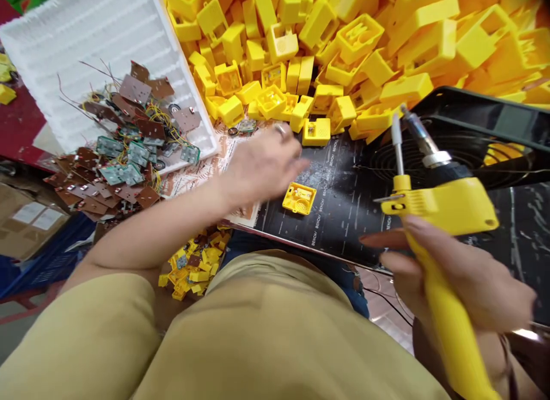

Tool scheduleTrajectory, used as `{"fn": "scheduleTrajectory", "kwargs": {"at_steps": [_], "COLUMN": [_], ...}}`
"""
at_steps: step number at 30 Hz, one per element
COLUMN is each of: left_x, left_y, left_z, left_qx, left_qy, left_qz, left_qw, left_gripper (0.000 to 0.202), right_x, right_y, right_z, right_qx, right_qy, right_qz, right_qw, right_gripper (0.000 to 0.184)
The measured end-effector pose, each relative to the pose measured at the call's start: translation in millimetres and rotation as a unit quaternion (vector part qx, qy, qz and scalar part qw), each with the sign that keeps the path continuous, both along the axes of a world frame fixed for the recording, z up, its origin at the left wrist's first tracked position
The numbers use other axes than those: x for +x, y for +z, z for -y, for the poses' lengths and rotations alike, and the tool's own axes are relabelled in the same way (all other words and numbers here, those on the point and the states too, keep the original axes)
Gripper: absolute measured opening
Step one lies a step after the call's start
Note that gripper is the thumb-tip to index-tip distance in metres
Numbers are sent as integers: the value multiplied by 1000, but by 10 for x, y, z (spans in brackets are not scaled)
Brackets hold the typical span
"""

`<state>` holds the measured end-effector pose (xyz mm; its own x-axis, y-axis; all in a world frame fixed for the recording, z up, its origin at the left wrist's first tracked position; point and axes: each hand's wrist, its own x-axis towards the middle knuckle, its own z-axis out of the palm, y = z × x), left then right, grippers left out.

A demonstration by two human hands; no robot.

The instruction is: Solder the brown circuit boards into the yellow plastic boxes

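Observation:
A yellow soldering gun, with a metal iron barrel and a thin feed tube pointing up, is gripped by its handle in my right hand. My right index finger points out to the left. My left hand, blurred by motion, hovers above the bench; whether anything is in its fingers cannot be seen. Just below it lies a small open yellow plastic case with parts inside. A closed-looking yellow case sits beyond the fingers. Behind the hand is a small green circuit board.
A large heap of yellow cases fills the back. Brown and green circuit boards with wires pile over a white foam tray at left. A black fan lies at right. Yellow parts fill a container below the bench edge.

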<state>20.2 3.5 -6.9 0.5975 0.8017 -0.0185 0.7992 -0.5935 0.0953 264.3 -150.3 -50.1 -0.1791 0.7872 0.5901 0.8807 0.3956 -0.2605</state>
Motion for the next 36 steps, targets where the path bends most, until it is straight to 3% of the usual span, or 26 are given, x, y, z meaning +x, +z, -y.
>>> {"fn": "scheduleTrajectory", "kwargs": {"at_steps": [2, 5, 7, 13, 16, 18, 22, 26, 31, 36], "left_x": [-101, -207, -249, -441, -529, -561, -584, -548, -437, -436], "left_y": [-9, -130, -231, -336, -358, -389, -447, -441, -366, -343], "left_z": [-357, -751, -830, -491, -263, -142, 3, 80, 183, 248], "left_qx": [29, 46, 42, -64, -103, -97, -106, -126, -141, -139], "left_qy": [82, 95, 86, -17, -56, -55, -75, -102, -86, -81], "left_qz": [-32, -77, -70, 47, 155, 199, 206, 195, 216, 194], "left_qw": [996, 991, 993, 997, 981, 974, 970, 967, 962, 968], "left_gripper": [49, 41, 38, 20, 17, 16, 18, 18, 9, 13], "right_x": [-136, -357, -490, -823, -934, -932, -738, -563, -606, -573], "right_y": [3, -2, -28, -120, -137, -149, -175, -208, -217, -27], "right_z": [-103, -263, -352, -541, -602, -610, -541, -454, -455, -397], "right_qx": [29, 19, 13, 1, -17, -30, -55, -54, -53, 0], "right_qy": [41, 79, 81, 21, 23, 63, 169, 130, 126, 117], "right_qz": [29, 31, 40, 89, 100, 91, 47, 5, -33, -89], "right_qw": [998, 996, 996, 996, 995, 993, 983, 990, 990, 989], "right_gripper": [40, 27, 32, 57, 41, 29, 29, 49, 37, 34]}}
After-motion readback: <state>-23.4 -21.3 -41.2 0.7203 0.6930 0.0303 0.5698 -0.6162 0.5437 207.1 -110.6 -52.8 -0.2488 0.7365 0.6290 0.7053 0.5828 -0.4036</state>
